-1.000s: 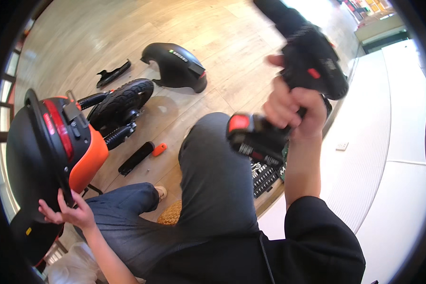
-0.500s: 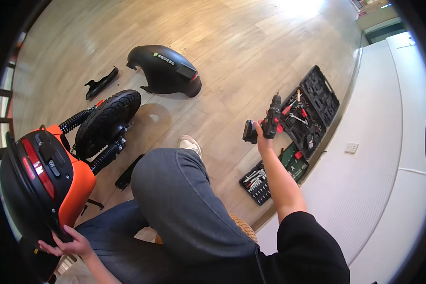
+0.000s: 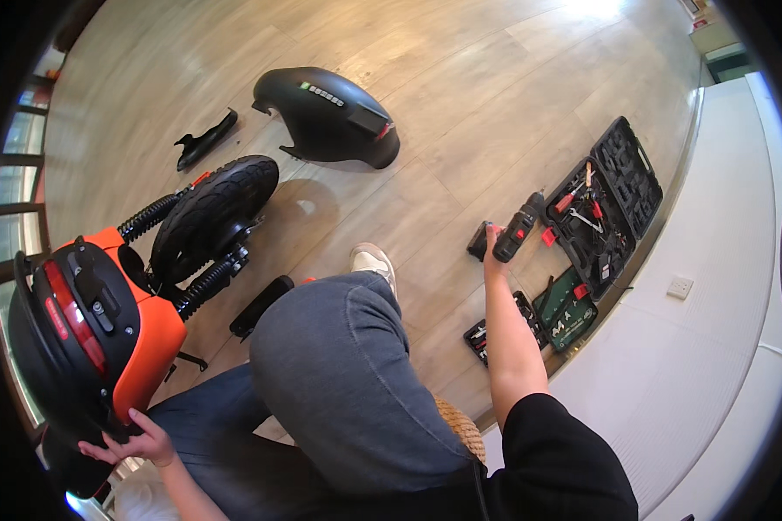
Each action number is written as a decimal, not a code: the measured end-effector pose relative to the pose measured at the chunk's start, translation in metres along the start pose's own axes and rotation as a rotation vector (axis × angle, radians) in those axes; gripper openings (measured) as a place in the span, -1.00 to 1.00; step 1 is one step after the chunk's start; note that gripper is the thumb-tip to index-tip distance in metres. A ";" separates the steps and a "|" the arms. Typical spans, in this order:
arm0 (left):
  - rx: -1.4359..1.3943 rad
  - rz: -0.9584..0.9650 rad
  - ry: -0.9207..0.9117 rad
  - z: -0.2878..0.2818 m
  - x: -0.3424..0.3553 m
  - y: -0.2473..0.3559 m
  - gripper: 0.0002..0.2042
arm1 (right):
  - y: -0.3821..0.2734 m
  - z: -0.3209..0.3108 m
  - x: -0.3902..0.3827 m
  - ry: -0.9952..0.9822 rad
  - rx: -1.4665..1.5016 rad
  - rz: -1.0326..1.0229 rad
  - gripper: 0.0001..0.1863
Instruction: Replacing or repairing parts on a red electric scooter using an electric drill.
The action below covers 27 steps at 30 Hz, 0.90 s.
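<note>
My right hand [image 3: 495, 246] is closed around the grip of a black cordless drill [image 3: 521, 227], held out over the floor beside the open tool cases. The drill's nose points toward the larger case. My left hand [image 3: 154, 445] has its fingers spread against the lower edge of a black and orange scooter-like vehicle [image 3: 152, 347], holding nothing. That vehicle lies tipped over, with a red tail light [image 3: 74, 317], a black knobbly tyre [image 3: 215, 213] and coil shock absorbers [image 3: 208, 282] on both sides of the wheel.
A large black fender [image 3: 330, 122] and a slim black bracket-like part [image 3: 207, 139] lie beyond the wheel. Another black piece [image 3: 262, 306] is beside my knee. A black tool case [image 3: 613, 187] and a socket set case [image 3: 565, 308] sit open near the white wall [image 3: 669, 365].
The view has shifted, so the vehicle and floor parts appear farther right. The drill has swung from pointing nearly straight away to pointing right, toward the tool case. My left hand remains at the vehicle's edge.
</note>
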<state>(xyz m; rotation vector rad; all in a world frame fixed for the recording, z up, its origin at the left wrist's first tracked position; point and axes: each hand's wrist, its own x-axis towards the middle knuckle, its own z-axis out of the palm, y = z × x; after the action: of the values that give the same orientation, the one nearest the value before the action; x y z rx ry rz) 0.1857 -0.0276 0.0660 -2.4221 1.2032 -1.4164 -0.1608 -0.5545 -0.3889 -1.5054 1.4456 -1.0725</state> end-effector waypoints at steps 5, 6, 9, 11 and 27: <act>-0.003 -0.006 -0.010 -0.001 0.002 0.003 -0.39 | 0.017 -0.007 -0.013 0.004 -0.010 -0.167 -0.40; -0.007 -0.004 -0.020 -0.004 0.004 0.003 -0.39 | 0.016 -0.012 -0.017 -0.070 -0.132 -0.099 -0.24; 0.002 -0.033 -0.014 0.000 0.006 0.008 -0.39 | 0.037 -0.018 -0.001 -0.053 -0.160 -0.121 -0.19; -0.032 -0.073 0.007 0.012 0.004 0.019 -0.40 | 0.066 -0.041 0.021 -0.083 -0.416 -0.036 -0.12; -0.078 -0.182 0.008 -0.014 -0.002 0.000 -0.52 | -0.425 -0.052 -0.040 -1.247 0.332 0.398 -0.47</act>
<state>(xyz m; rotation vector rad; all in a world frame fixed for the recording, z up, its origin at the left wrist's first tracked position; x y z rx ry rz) 0.1740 -0.0223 0.0722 -2.6414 1.0835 -1.4516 -0.0628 -0.4899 0.0253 -1.1605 0.5667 -0.0079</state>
